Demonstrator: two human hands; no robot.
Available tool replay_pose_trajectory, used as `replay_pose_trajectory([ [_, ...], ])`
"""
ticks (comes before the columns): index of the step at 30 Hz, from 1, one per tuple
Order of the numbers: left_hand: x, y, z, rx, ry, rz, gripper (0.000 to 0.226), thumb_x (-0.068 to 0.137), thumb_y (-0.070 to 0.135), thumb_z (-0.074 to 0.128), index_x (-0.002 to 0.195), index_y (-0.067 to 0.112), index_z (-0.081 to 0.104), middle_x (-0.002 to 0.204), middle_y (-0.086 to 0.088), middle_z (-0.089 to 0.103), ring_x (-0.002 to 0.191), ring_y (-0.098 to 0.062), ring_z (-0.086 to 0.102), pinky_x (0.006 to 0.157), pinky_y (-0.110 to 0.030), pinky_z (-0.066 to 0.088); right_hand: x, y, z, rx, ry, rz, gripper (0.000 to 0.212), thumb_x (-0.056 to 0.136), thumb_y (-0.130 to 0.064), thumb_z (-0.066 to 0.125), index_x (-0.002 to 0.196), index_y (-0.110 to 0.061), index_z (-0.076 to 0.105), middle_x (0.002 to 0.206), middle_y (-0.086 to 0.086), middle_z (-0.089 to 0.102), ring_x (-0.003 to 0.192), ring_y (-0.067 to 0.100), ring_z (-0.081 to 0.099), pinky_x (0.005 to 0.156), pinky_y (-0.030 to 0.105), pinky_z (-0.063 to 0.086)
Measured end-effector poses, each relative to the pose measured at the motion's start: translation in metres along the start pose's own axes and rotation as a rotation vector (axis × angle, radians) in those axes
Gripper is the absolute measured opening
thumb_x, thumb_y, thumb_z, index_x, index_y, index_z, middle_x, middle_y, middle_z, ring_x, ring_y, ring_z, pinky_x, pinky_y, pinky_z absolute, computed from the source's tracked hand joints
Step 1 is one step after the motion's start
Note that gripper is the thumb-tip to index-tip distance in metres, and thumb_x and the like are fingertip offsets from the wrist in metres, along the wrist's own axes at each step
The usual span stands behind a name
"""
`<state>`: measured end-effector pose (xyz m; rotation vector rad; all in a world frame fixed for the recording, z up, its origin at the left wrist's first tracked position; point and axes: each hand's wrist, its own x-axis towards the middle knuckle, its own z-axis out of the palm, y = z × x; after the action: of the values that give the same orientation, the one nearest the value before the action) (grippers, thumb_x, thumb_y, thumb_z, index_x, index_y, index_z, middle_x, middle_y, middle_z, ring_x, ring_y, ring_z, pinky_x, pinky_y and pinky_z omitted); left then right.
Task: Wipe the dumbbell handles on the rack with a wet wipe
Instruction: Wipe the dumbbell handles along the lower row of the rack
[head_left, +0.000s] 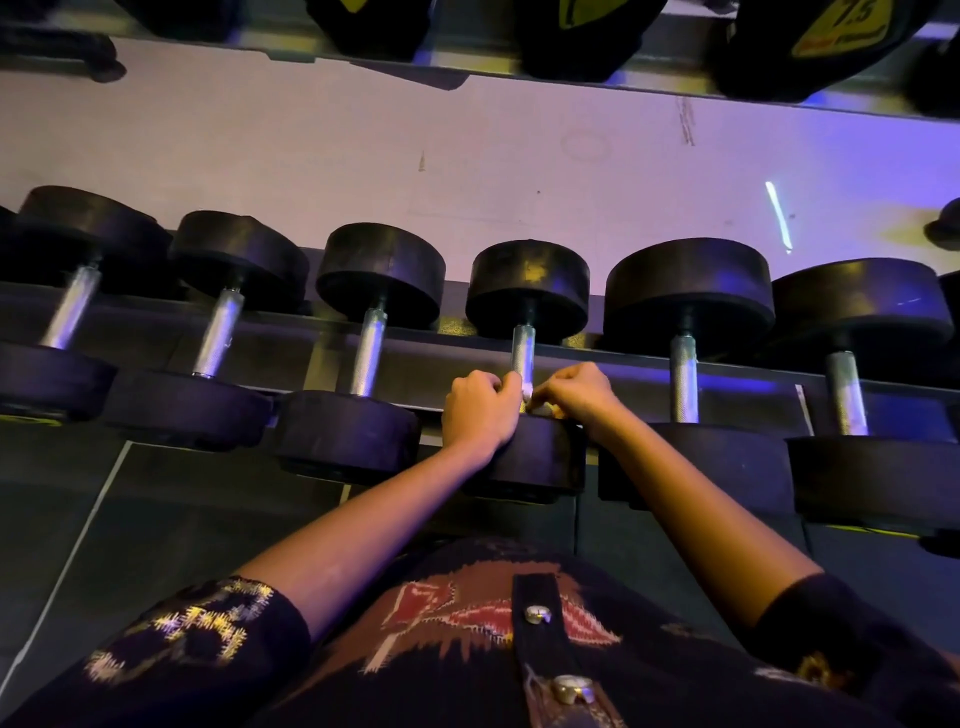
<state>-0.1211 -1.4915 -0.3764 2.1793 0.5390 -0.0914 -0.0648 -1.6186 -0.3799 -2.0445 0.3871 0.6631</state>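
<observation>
- Centre of the frame: a black round-headed dumbbell (527, 291) with a knurled steel handle (523, 351) lies on the dark metal rack (415, 358), in a row of similar ones.
- A small white wet wipe (527, 389) sits at the handle's near end, between both hands.
- The left hand (480, 410) has its grip curled on the wipe and handle.
- The right hand (576, 395) has curled fingers pinching the wipe.

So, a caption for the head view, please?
Left hand and right hand hold a wipe on a dumbbell handle on the rack.
</observation>
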Motion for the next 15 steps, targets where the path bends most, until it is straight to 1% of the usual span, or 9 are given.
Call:
replay_pose_trajectory([
  [1, 0.000, 0.000, 0.000, 0.004, -0.003, 0.000, 0.043, 0.089, 0.036, 0.047, 0.056, 0.013, 0.060, 0.057, -0.002, 0.053, 0.060, -0.022, 0.053, 0.053, -0.030, 0.034, 0.005, -0.004, -0.002, 0.092, 0.017, 0.029, 0.006, 0.066, -0.002, 0.074, 0.065, -0.006, 0.069, 0.059, 0.006, 0.062, 0.050, 0.013, 0.056, 0.051, 0.022, 0.048],
  [3, 0.001, 0.001, -0.001, 0.014, -0.002, -0.008, 0.044, 0.089, 0.037, 0.047, 0.057, 0.011, 0.060, 0.057, -0.004, 0.053, 0.062, -0.026, 0.054, 0.056, -0.030, 0.035, 0.020, -0.015, -0.007, 0.352, 0.111, 0.090, 0.009, 0.065, 0.004, 0.071, 0.071, 0.000, 0.066, 0.075, 0.015, 0.063, 0.059, 0.022, 0.063, 0.055, 0.028, 0.054],
  [4, 0.001, 0.001, -0.001, 0.019, -0.002, -0.015, 0.044, 0.089, 0.037, 0.047, 0.057, 0.010, 0.060, 0.057, -0.005, 0.052, 0.063, -0.027, 0.053, 0.057, -0.030, 0.035, 0.028, -0.021, -0.009, 0.455, 0.156, 0.087, 0.011, 0.067, 0.007, 0.070, 0.072, 0.000, 0.063, 0.079, 0.016, 0.061, 0.064, 0.025, 0.065, 0.054, 0.030, 0.055],
  [5, 0.001, 0.002, -0.001, 0.024, -0.002, -0.021, 0.044, 0.088, 0.037, 0.047, 0.057, 0.009, 0.060, 0.057, -0.004, 0.051, 0.063, -0.028, 0.052, 0.057, -0.030, 0.035, 0.034, -0.027, -0.009, 0.509, 0.184, 0.071, 0.013, 0.068, 0.009, 0.070, 0.071, -0.001, 0.061, 0.080, 0.015, 0.059, 0.068, 0.027, 0.065, 0.053, 0.032, 0.057],
  [7, 0.001, 0.003, -0.001, 0.034, -0.008, -0.020, 0.043, 0.089, 0.037, 0.047, 0.057, 0.010, 0.059, 0.055, -0.002, 0.049, 0.060, -0.025, 0.049, 0.053, -0.029, 0.032, 0.040, -0.035, -0.005, 0.482, 0.195, 0.045, 0.015, 0.068, 0.007, 0.073, 0.071, -0.002, 0.062, 0.081, 0.013, 0.059, 0.074, 0.027, 0.064, 0.056, 0.036, 0.059],
  [8, 0.000, 0.003, -0.001, 0.034, -0.011, -0.016, 0.043, 0.089, 0.037, 0.047, 0.058, 0.010, 0.060, 0.055, -0.001, 0.050, 0.059, -0.023, 0.049, 0.052, -0.029, 0.031, 0.040, -0.037, -0.003, 0.423, 0.210, 0.036, 0.014, 0.066, 0.004, 0.075, 0.070, -0.002, 0.064, 0.079, 0.012, 0.060, 0.072, 0.025, 0.064, 0.058, 0.038, 0.060],
  [10, 0.001, 0.002, -0.001, 0.027, -0.009, -0.008, 0.044, 0.089, 0.037, 0.047, 0.060, 0.008, 0.062, 0.057, -0.003, 0.052, 0.060, -0.025, 0.051, 0.053, -0.030, 0.032, 0.034, -0.035, 0.001, 0.271, 0.234, 0.014, 0.010, 0.063, 0.001, 0.074, 0.064, -0.003, 0.065, 0.069, 0.010, 0.060, 0.060, 0.020, 0.061, 0.059, 0.037, 0.061],
  [13, 0.003, 0.001, 0.001, 0.030, -0.010, -0.003, 0.043, 0.088, 0.037, 0.048, 0.060, 0.008, 0.061, 0.055, -0.002, 0.050, 0.058, -0.025, 0.049, 0.054, -0.030, 0.031, 0.017, -0.016, 0.005, 0.158, 0.161, 0.057, 0.004, 0.061, 0.000, 0.070, 0.065, -0.003, 0.068, 0.063, 0.011, 0.063, 0.051, 0.019, 0.059, 0.056, 0.033, 0.058],
  [15, 0.003, 0.000, 0.001, 0.035, -0.017, 0.004, 0.042, 0.088, 0.036, 0.049, 0.058, 0.010, 0.059, 0.053, 0.000, 0.047, 0.053, -0.020, 0.044, 0.051, -0.031, 0.029, 0.007, 0.001, 0.006, 0.061, 0.084, 0.051, 0.004, 0.059, -0.005, 0.071, 0.062, -0.004, 0.071, 0.061, 0.009, 0.065, 0.054, 0.017, 0.058, 0.059, 0.032, 0.055],
])
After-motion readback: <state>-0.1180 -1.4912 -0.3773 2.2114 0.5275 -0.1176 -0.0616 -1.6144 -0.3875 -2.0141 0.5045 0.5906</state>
